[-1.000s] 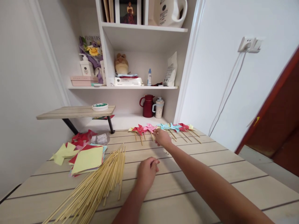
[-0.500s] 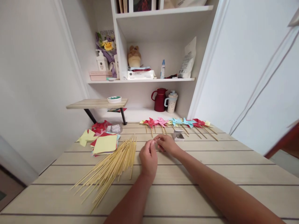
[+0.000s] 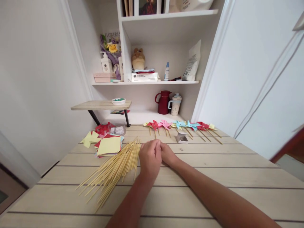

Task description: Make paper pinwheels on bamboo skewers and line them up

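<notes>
My left hand (image 3: pixel 150 158) is closed, fingers curled, and presses against my right hand (image 3: pixel 167 154) above the middle of the table. The right hand is closed too, its fingertips tucked behind the left. Whatever lies between them, if anything, is hidden. Just left of my left hand is a loose fan of thin wooden sticks (image 3: pixel 116 169). A small open box (image 3: pixel 182 138) stands beyond my right hand, with a tiny item (image 3: pixel 181 149) on the boards in front of it, too small to name.
Paper pinwheels on sticks (image 3: pixel 165 124) line the back edge. At left lie square paper sheets (image 3: pixel 109 146), cut yellow paper (image 3: pixel 90 138), red paper pieces (image 3: pixel 103 129) and a clear container (image 3: pixel 118 129). A raised wooden stand (image 3: pixel 99 105) and a red jug (image 3: pixel 163 103) are behind.
My hands have come closer together; the right fingertips, visible before, are now behind the left hand. The tiny item by the box now shows. The view has shifted slightly.
</notes>
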Motion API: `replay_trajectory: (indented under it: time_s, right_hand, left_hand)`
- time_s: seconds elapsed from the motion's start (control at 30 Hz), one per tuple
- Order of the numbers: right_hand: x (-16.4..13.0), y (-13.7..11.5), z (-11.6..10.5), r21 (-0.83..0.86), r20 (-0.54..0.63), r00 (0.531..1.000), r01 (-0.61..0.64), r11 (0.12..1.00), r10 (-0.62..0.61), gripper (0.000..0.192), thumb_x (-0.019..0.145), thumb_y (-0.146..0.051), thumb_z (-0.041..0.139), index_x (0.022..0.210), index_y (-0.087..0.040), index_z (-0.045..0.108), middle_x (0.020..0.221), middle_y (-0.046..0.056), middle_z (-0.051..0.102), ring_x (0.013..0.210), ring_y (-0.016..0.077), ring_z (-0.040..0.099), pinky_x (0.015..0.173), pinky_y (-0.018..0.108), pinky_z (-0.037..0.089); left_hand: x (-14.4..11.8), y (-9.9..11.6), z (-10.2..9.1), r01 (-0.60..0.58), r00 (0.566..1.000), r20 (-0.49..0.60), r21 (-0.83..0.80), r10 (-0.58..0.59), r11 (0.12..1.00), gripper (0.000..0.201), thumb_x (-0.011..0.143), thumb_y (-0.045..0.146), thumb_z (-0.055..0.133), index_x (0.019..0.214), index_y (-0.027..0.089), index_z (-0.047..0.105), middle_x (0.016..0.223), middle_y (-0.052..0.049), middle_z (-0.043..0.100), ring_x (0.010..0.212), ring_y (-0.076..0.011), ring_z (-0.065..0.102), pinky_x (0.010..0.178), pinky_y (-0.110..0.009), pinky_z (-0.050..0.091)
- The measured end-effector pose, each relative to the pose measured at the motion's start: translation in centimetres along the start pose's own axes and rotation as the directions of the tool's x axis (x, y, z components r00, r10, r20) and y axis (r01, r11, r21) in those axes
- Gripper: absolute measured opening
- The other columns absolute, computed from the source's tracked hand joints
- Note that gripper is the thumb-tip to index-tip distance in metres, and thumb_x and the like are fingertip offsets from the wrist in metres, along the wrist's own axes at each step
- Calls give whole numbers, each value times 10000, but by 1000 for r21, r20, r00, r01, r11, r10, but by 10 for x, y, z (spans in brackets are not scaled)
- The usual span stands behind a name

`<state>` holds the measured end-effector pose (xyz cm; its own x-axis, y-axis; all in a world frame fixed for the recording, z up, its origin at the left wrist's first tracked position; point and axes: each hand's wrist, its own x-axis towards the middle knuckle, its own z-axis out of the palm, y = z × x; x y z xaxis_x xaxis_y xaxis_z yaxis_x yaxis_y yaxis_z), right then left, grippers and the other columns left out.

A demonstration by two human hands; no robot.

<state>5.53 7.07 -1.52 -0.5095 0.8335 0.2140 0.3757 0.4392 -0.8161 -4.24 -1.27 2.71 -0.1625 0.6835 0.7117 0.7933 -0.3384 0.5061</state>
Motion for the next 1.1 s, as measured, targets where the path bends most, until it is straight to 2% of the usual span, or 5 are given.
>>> replay_trajectory:
  time_s: [0.13,0.3,0.53,0.77,1.1]
  right_hand:
    - [-26,4,-15,89,64,998,14,996,-20,220,864,-236,513,1022,-186,658,626,-25,599,573,143,542,559,233,435]
    - [-55,14,-40,59,131,983,121,991,-128,177,854,-248,569,898,-192,731,867,43,703,775,166,610,716,255,461]
    - [-50,18,-40,64,152,984,89,994,-98,207,873,-273,556,916,-188,740,818,37,694,693,155,585,652,250,456]
    - [-50,21,-41,75,161,983,80,994,-92,206,869,-297,565,896,-195,742,830,34,705,698,159,598,665,254,470]
    - [-50,22,-41,43,177,981,73,996,-79,196,864,-283,556,885,-204,734,840,36,702,723,172,597,676,267,466]
  left_hand:
    - [39,-22,-47,-149,977,190,300,94,942,313,918,157,452,1082,224,709,1178,-97,645,1104,-271,553,957,-431,417]
    - [65,-87,-113,-226,926,378,573,-10,788,341,857,273,620,1193,276,680,1429,-94,504,1335,-364,370,1080,-522,298]
    - [43,-157,-143,-279,759,617,597,-208,753,567,714,279,751,1268,286,631,1478,-116,492,1385,-360,384,1099,-507,302]
    - [37,-167,-156,-189,766,604,540,-221,820,307,898,265,441,1015,236,724,1159,-91,713,1110,-269,613,942,-368,434]
    - [32,-149,-156,-208,802,560,588,-207,782,180,830,279,639,992,212,681,1100,-91,680,1023,-250,617,876,-325,435]
